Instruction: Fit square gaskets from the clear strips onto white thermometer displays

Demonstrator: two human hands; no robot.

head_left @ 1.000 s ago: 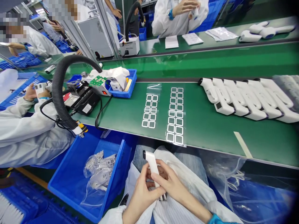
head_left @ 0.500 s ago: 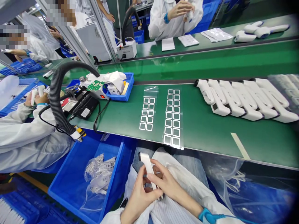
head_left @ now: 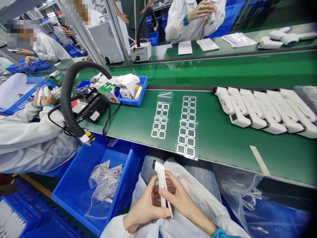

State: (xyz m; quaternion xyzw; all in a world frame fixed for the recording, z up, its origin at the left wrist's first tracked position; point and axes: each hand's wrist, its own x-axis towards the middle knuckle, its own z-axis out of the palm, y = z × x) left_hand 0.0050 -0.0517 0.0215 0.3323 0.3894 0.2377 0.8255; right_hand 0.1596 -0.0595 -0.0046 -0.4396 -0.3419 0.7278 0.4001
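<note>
Low in the middle of the view, both my hands grip one white handheld thermometer shell [head_left: 160, 177] over my lap. My left hand [head_left: 142, 208] wraps its lower part from the left, fingers curled. From the right, my right hand [head_left: 177, 196] pinches it, thumb and fingers pressed on its side. The shell's dark-tipped head points up toward the green bench [head_left: 223, 142]. Two clear sheets of small square frame stickers [head_left: 187, 125] lie on the bench just beyond my hands. A row of several white thermometer shells [head_left: 262, 110] lies at the right.
A blue bin [head_left: 74, 185] with bagged white parts sits at my lower left. A black extraction hose [head_left: 68, 96], a soldering station [head_left: 92, 107] and a blue tray [head_left: 135, 94] stand at left. A person in white sits at left; others work across the conveyor.
The view shifted slightly. My hands have slid a little lower on the shell and still hold it in my lap; the shell stands more upright.
</note>
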